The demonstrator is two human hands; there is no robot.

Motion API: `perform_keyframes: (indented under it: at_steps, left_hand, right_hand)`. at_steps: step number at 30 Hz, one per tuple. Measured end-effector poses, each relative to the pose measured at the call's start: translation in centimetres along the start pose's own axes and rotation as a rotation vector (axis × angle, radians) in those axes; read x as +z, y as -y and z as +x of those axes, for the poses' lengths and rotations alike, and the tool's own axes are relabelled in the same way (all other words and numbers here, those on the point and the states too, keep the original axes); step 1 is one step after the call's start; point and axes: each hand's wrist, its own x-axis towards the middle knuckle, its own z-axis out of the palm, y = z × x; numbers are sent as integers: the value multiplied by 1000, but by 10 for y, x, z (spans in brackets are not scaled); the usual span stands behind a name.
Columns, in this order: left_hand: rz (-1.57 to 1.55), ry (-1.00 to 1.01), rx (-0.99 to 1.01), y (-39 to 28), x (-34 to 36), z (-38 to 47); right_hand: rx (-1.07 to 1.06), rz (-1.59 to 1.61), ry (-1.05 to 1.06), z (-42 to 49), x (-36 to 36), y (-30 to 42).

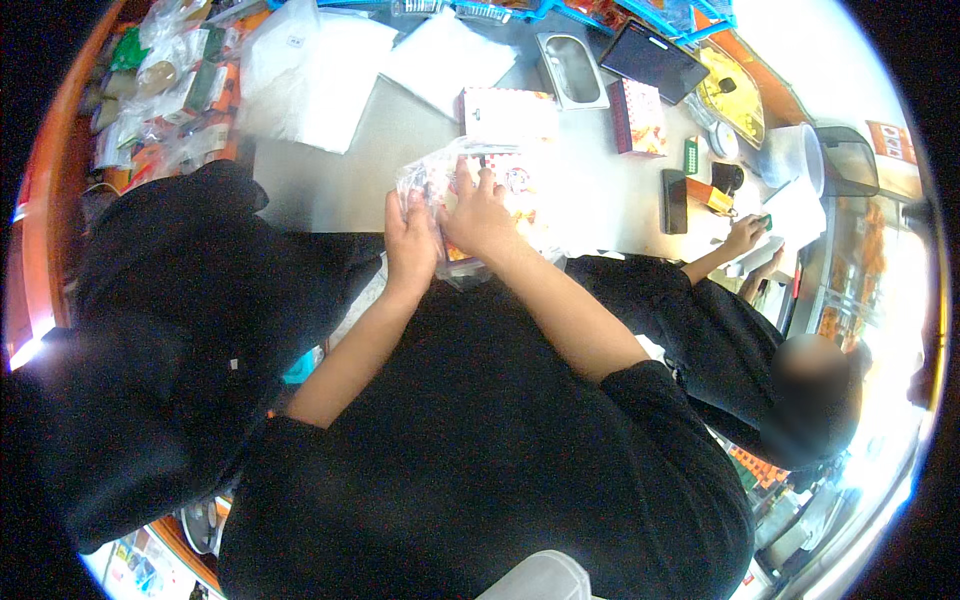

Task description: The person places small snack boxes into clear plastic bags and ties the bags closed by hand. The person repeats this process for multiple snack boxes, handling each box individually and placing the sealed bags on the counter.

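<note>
A printed cardboard box (525, 199) with a checked pattern lies on the metal counter before me, inside a clear plastic bag (420, 169). My left hand (412, 240) grips the bag along the box's left side. Over the box's upper left part lies my right hand (484, 214), its thumb toward the left edge and its fingers on the bag film. Glare washes out the box's right side. Just behind it stands a second printed box (502, 112), pale on top.
White paper sheets (349, 82), a metal pan (574, 71), a third printed box (637, 120) and a dark tablet (652, 60) lie farther back. A black phone (674, 201) is at right. Packaged goods (172, 97) crowd the left. People in black stand on both sides; one's hand (745, 234) holds a small green item.
</note>
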Motion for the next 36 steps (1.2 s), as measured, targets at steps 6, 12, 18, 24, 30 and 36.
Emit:
perform_keyframes:
  at_steps: [6, 12, 18, 24, 30, 36]
  left_hand:
    - [34, 40, -153, 7, -12, 1]
    - [-87, 93, -417, 8, -21, -16]
    - [-209, -94, -287, -4, -17, -6]
    - [327, -178, -178, -52, -35, -9]
    - [570, 188, -36, -122, -43, -13]
    - [242, 523, -307, -140, -32, -16]
  right_hand:
    - [-23, 91, 113, -14, -11, -7]
    - [-152, -39, -34, 9, 26, -16]
    - [-375, -19, 268, 17, -25, -23]
    - [-535, 165, 796, -7, -195, -84]
    - [-36, 1060, -214, 89, -231, -213]
    - [670, -154, -399, 173, -104, -351]
